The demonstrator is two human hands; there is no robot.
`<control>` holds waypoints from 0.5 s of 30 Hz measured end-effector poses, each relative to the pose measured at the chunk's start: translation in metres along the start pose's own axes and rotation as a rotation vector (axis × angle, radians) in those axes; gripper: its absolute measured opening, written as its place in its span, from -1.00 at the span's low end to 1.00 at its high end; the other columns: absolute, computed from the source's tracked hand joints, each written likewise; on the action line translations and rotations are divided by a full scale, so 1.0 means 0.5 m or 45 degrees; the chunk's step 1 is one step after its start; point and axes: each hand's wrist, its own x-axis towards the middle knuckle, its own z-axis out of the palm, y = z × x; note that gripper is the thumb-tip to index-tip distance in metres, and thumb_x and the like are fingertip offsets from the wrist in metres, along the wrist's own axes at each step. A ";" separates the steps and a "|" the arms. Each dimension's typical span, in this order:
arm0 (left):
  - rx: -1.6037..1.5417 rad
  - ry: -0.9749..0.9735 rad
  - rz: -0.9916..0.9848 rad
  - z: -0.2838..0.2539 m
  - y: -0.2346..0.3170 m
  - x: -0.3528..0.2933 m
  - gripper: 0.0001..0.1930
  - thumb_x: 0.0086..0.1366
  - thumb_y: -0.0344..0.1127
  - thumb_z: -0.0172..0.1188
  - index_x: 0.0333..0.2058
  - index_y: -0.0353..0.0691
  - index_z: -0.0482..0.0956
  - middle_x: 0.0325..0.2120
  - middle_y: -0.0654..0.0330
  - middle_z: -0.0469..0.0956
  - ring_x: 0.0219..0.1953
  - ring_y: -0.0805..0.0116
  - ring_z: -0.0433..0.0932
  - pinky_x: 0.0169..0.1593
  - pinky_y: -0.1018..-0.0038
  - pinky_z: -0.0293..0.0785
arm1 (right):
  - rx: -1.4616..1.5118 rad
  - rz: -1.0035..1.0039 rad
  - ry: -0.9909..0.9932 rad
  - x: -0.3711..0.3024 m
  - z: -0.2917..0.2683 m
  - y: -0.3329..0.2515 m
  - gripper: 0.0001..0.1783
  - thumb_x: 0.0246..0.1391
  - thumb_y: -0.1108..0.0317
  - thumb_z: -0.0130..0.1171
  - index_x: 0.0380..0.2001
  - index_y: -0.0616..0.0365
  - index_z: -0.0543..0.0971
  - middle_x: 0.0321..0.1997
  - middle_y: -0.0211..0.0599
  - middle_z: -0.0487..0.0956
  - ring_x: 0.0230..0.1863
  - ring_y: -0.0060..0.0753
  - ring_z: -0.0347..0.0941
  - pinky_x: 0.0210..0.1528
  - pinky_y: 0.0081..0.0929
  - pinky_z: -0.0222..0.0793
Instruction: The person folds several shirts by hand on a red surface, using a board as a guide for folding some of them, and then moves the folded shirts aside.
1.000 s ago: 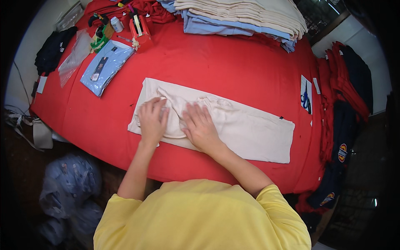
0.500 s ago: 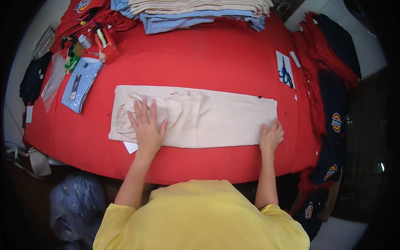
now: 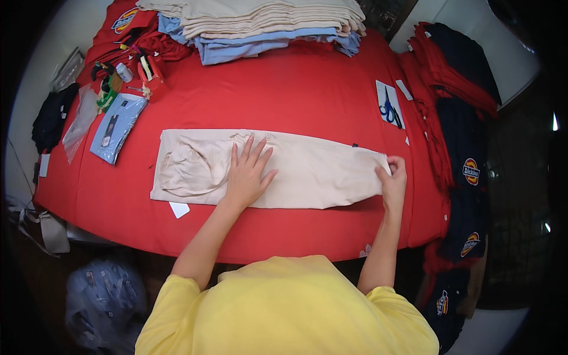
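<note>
A long, folded cream garment (image 3: pixel 313 171) lies crosswise before me. Its left part has a rumpled, rounded bunch of cloth on top, while the right part is smoother. My left hand (image 3: pixel 245 177) rests flat on the middle of it, fingers spread. At the right end, my right hand (image 3: pixel 393 180) pinches the garment's edge between thumb and fingers, and the lower edge there is raised a little off the red cloth. A small dark tab (image 3: pixel 355 145) shows at the upper edge. Below the lower left edge lies a white card (image 3: pixel 179 209).
Red cloth (image 3: pixel 266 89) covers the table. Stacked cream and light blue garments (image 3: pixel 272 23) stand at the back. Blue-handled scissors (image 3: pixel 389 109) lie on white paper at right, near navy and red garments (image 3: pixel 467 136). A bagged blue shirt (image 3: pixel 118 128) and tools (image 3: pixel 145 70) are at left.
My left hand has slid right to the garment's middle, smoothing wrinkles there. My right hand has gone from resting on the right end to pinching and lifting it slightly.
</note>
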 end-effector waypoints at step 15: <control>-0.727 0.038 -0.649 -0.056 -0.023 -0.048 -0.51 0.13 -0.57 0.14 0.08 -0.22 0.39 -0.15 -0.08 0.52 -0.24 -0.01 0.56 -0.11 0.22 0.47 | -0.570 -0.427 -0.448 -0.062 0.265 0.059 -0.75 0.18 0.33 0.07 -0.17 0.29 0.50 -0.33 -0.12 0.56 -0.28 -0.25 0.53 -0.18 -0.33 0.45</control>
